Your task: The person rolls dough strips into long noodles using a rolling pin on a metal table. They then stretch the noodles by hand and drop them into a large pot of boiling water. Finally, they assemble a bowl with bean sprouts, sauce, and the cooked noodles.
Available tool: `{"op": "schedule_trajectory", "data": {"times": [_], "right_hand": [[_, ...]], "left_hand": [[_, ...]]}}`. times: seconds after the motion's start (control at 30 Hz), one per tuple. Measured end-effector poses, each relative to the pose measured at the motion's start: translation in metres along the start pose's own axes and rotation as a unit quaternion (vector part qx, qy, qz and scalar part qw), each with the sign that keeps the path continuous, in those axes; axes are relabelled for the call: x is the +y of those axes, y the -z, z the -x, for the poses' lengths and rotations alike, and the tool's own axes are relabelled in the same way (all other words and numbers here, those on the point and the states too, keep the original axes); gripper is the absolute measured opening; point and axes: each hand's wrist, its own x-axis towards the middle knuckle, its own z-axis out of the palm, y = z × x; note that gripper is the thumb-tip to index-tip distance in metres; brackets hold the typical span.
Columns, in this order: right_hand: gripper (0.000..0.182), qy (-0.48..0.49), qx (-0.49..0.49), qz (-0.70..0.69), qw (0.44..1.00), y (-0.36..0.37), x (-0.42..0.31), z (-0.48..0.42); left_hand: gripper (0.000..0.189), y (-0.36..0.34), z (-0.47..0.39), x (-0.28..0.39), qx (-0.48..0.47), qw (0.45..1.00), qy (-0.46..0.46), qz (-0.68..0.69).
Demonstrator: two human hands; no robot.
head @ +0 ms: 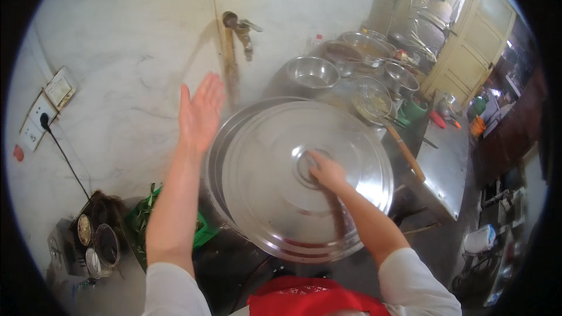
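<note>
My right hand [328, 171] grips the knob at the centre of a large round metal lid [268, 175]. Beneath the lid is a wide metal pot [215, 171]; the lid sits off to the right, so the pot's left rim and a crescent of its inner wall show. What the pot holds is hidden. Raised beyond the pot's left rim, my left hand [201, 112] is empty, palm up with the thumb apart from the fingers. Behind it on the wall is a metal tap [244, 37].
Several metal bowls [312, 72] and a wooden-handled wire strainer [373, 101] stand at the back right, beside a metal worktop [443, 162]. Left of the pot is a green crate [204, 232] with leafy greens [142, 219]. A plugged black cord [66, 158] hangs from the wall sockets.
</note>
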Motion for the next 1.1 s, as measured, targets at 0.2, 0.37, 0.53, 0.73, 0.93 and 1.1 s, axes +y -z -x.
{"op": "schedule_trajectory", "data": {"times": [0.2, 0.37, 0.53, 0.73, 0.93, 1.1], "right_hand": [[0.046, 0.061, -0.056, 0.031, 0.996, -0.015, -0.050, -0.029], [0.045, 0.177, -0.038, 0.065, 0.981, -0.017, -0.021, -0.009], [0.042, 0.220, 0.065, 0.124, 0.965, 0.014, 0.047, 0.068], [0.046, 0.049, 0.064, 0.027, 0.996, 0.055, 0.195, 0.223], [0.040, -0.117, 0.135, -0.045, 0.983, 0.083, 0.328, 0.366], [0.044, -0.184, 0.205, -0.182, 0.944, 0.132, 0.372, 0.423]], "left_hand": [[0.066, -0.015, 0.058, -0.021, -0.014, 0.984, 0.048, 0.173], [0.064, -0.044, 0.063, -0.071, -0.024, 0.983, 0.072, 0.165], [0.057, -0.059, 0.072, -0.166, -0.064, 0.956, 0.107, -0.265], [0.047, -0.021, 0.117, -0.268, -0.090, 0.376, -0.065, -0.920], [0.047, -0.060, 0.119, -0.314, -0.070, 0.353, 0.019, -0.933], [0.033, -0.190, 0.164, -0.431, -0.195, 0.518, -0.190, -0.811]]}}
